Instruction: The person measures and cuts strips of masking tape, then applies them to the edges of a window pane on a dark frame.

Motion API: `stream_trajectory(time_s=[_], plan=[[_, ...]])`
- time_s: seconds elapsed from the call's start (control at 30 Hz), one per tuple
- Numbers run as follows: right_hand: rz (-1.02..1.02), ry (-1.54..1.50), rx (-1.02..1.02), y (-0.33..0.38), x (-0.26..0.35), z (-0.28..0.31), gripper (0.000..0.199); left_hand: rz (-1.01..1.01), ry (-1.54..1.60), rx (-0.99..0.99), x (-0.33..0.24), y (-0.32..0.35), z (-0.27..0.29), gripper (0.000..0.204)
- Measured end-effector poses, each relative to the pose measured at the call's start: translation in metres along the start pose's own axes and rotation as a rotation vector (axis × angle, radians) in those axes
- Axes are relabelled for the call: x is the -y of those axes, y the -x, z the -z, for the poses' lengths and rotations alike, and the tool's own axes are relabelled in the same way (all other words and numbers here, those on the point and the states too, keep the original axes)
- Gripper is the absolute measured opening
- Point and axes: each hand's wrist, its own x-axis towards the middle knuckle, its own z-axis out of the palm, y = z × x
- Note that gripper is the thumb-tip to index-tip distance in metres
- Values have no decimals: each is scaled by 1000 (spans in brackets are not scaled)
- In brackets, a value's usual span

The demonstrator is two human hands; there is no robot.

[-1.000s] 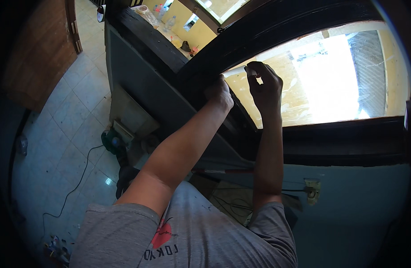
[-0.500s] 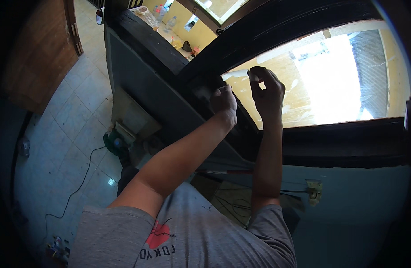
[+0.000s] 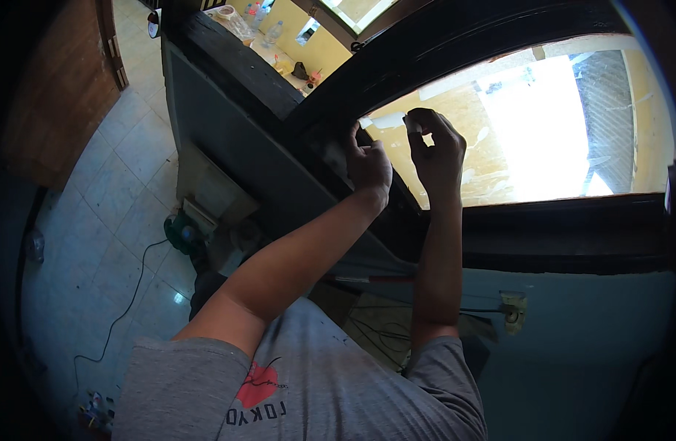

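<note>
A short white strip, seemingly masking tape point(image 3: 385, 120), runs across the corner of a glass pane point(image 3: 479, 158) set in a dark frame point(image 3: 396, 73). My right hand point(image 3: 442, 151) pinches the strip's right end between thumb and fingers, in front of the glass. At the strip's other end, my left hand point(image 3: 370, 165) rests against the frame. Its index finger points up to the pane's corner while the other fingers are curled, and I see nothing held in it. Whether a roll sits inside the right hand's grip is hard to make out.
A wall socket point(image 3: 513, 312) with a plugged cable is low on the right. On the tiled floor, a green power tool point(image 3: 182, 234) trails a cord point(image 3: 124, 312). Plastic bottles point(image 3: 274, 31) stand on a ledge beyond the frame. A wooden door point(image 3: 55, 88) is at far left.
My left index finger has stretched up toward the pane's corner from a curled hand. My right hand keeps its pinch on the strip, nearly in place. The view has shifted slightly.
</note>
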Motion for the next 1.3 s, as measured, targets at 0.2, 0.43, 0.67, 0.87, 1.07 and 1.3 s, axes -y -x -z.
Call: stream_trajectory(time_s=[0.2,0.43,0.67,0.87,1.07,1.3], plan=[[-3,-8,-1,2,-3,-1,9,-47,-94,65,1,2,1,74],[37,-3,-28,-11,-5,0,15,-177,-253,30,13,-7,-12,67],[33,14,-34,-21,-13,-3,20,105,-135,329,-8,27,13,55],[33,19,-26,-23,-15,-4,22,-23,-189,491,-15,64,45,66],[-5,73,-50,-21,-14,-8,27,-292,-389,506,-18,46,47,73],[-2,63,-97,-20,-7,-11,24,-649,-643,312,5,7,53,90]])
